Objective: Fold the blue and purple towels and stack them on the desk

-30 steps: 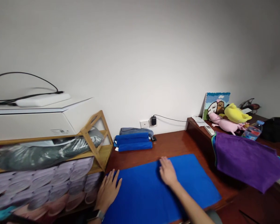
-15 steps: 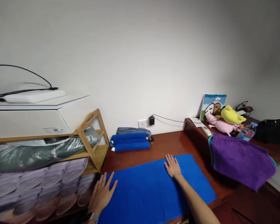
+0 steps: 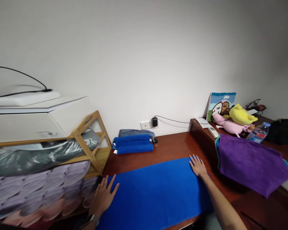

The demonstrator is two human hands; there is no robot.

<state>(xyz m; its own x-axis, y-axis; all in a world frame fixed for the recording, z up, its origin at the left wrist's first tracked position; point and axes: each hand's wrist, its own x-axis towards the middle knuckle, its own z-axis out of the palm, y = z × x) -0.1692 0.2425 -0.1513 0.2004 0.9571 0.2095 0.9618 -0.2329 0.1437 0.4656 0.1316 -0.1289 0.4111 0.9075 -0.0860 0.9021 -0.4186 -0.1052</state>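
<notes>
A flat blue towel (image 3: 156, 195) lies across the reddish-brown wooden desk (image 3: 172, 147), its near part running out of view. My left hand (image 3: 103, 196) rests flat with spread fingers at the towel's left edge. My right hand (image 3: 198, 166) presses on the towel's far right corner, fingers apart. Neither hand grips anything. Beyond the towel sits a stack of folded blue towels (image 3: 133, 143), with a grey folded cloth (image 3: 133, 132) behind it.
A purple towel (image 3: 252, 164) drapes over the raised right shelf, near a water bottle (image 3: 258, 134), plush toys (image 3: 240, 119) and a remote (image 3: 213, 132). On the left, a bamboo rack (image 3: 91, 143) holds rolled lilac cloths (image 3: 38, 188) beneath a white printer (image 3: 38, 124).
My right hand has slid right along the towel's far edge to its corner. My left hand stays near the left edge, and the view has shifted slightly.
</notes>
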